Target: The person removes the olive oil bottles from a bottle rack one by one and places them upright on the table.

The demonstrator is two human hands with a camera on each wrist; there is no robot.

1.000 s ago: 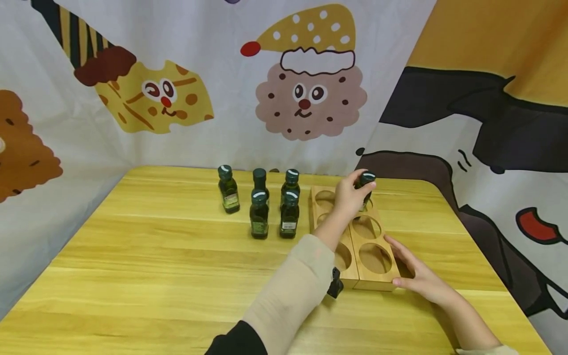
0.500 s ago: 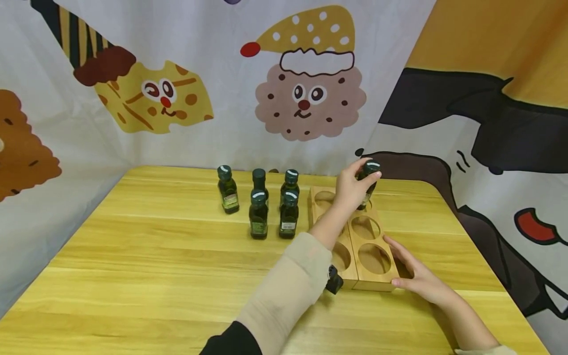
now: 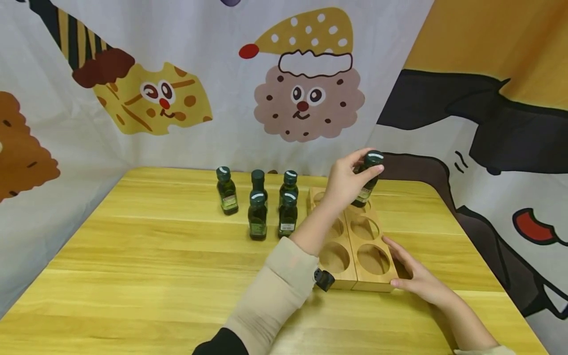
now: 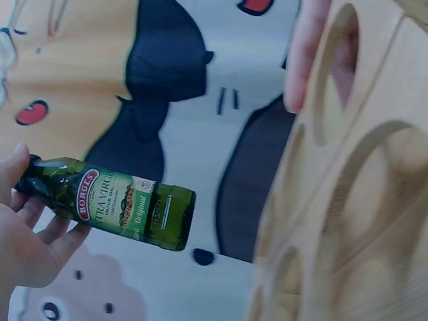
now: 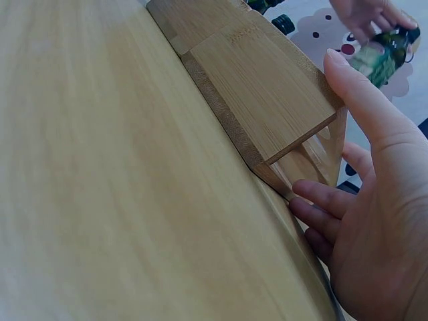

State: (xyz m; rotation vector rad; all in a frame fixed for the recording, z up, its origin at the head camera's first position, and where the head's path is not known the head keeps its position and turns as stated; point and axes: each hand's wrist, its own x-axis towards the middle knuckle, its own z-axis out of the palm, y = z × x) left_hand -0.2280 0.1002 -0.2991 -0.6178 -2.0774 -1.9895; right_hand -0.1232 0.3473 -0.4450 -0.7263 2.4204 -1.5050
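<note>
My left hand (image 3: 348, 180) holds a small dark green olive oil bottle (image 3: 366, 185) by its neck and cap. In the left wrist view, the bottle (image 4: 127, 204) shows a "Borges" label. From the head, its base appears over the far right hole of a wooden rack (image 3: 355, 283) with round holes. The near right corner of that rack is held by my right hand (image 3: 421, 281), thumb at the front and fingers along the open side. Several similar bottles (image 3: 258, 217) stand upright on the table, left of the rack.
The light wooden table (image 3: 133, 276) runs back to a cloth with cartoon prints (image 3: 306, 108). One bottle (image 3: 228, 192) stands apart at the left of the group. A black strap device (image 3: 324, 279) sits at my left wrist.
My left hand has lifted the bottle upward from the far right hole of the rack. My right hand has stayed at the rack's corner, and the standing bottles have not moved.
</note>
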